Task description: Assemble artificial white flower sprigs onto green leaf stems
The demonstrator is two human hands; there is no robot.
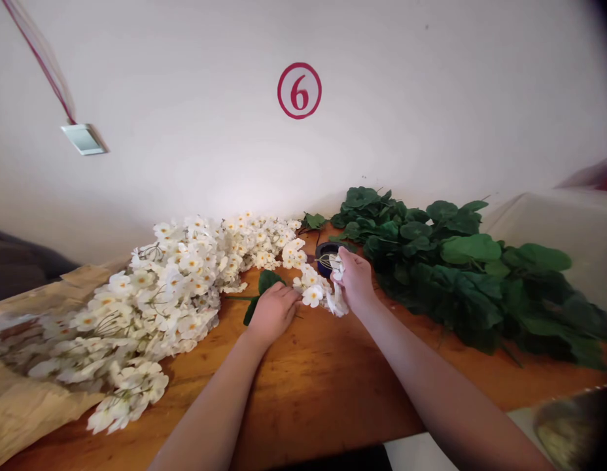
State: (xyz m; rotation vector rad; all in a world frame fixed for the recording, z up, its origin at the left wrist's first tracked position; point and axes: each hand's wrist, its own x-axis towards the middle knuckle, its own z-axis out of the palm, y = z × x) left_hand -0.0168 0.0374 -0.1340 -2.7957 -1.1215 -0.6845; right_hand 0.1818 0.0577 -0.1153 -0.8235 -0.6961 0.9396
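My right hand [356, 278] is closed around a sprig of white artificial flowers, its thin stems pointing left over a dark round pot [326, 248]. White blossoms [313, 292] with yellow centres hang below the fingers, between my two hands. My left hand [275, 313] rests low on the wooden table, closed on a green leaf stem. Two dark green leaves [270, 281] show behind and beside that hand, and the stem sticks out to the left. My left fingertips are hidden, close to the white blossoms.
A long heap of white flowers [180, 281] covers the left of the table [313, 386], partly on brown paper [29, 412]. Green leaf sprays [431, 275] are piled on the right. The white wall [382, 118] stands behind. A bowl-like object [573, 425] sits at lower right.
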